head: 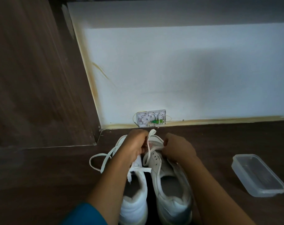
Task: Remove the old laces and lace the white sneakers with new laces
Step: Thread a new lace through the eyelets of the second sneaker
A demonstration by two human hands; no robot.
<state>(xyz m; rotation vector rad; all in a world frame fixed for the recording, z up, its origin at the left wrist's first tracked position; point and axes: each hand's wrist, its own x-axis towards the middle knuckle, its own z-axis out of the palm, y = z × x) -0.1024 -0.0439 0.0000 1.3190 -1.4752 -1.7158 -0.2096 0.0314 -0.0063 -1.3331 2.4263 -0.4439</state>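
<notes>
My left hand (pixel 133 146) is clenched on a white lace (pixel 151 132), whose flat end sticks up just past its knuckles. My right hand (pixel 178 149), just beside it, has its fingers curled, pinching a strand of that lace over the eyelets of the right sneaker (pixel 172 184). The left sneaker (pixel 133 195) lies under my left wrist, touching its mate. A loose lace loop (pixel 105 162) trails left of my left hand. A clear plastic container (pixel 258 174) sits well right of my right hand.

White sneakers (pixel 173 207) with white laces (pixel 139 169) on a dark brown wood-grain floor (pixel 40 184); clear container (pixel 258 174) right; teal sleeve (pixel 82 215) near; pale wall (pixel 170 70).
</notes>
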